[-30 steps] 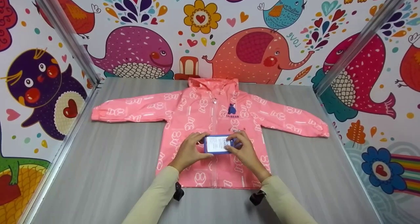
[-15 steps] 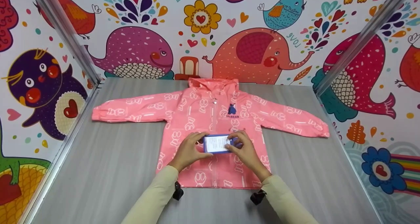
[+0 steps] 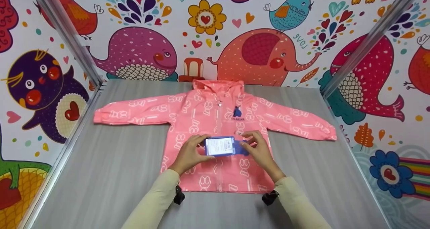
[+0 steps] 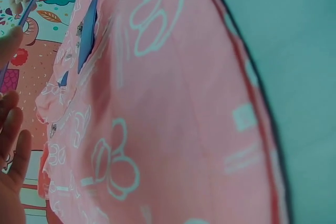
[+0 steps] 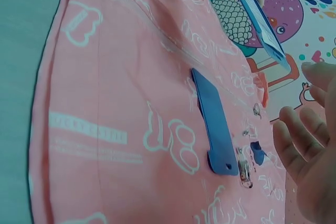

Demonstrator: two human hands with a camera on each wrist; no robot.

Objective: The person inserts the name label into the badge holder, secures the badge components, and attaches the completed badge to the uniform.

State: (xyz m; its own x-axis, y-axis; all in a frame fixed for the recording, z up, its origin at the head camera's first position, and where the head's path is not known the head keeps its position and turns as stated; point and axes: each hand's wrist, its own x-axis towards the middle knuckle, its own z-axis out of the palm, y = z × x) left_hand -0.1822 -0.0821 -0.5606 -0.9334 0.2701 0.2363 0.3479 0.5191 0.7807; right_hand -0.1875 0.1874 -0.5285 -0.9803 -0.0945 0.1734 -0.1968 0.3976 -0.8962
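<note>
In the head view my left hand [image 3: 190, 153] holds a blue-framed card holder [image 3: 219, 146] with a white printed card in it, thumb below and fingers above. The holder is raised over a pink jacket [image 3: 201, 182]. My right hand [image 3: 260, 153] is just beyond the holder's right end, its fingers spread and holding nothing in the right wrist view. Below, a flat blue plastic piece [image 5: 216, 124] lies on the jacket, a metal clip [image 5: 244, 167] beside it. The left wrist view shows the holder edge-on, and the blue piece [image 4: 90, 30] under it.
The jacket lies front up on a grey table [image 3: 117, 162], both sleeves stretched out sideways and its hood towards the back wall. Metal posts [image 3: 75, 44] and cartoon-printed panels [image 3: 248, 7] border the table at the back and sides.
My right hand has let go of the holder's right end and moved right. The left hand has shifted slightly left with the holder, and the blue piece now shows beyond its right end.
</note>
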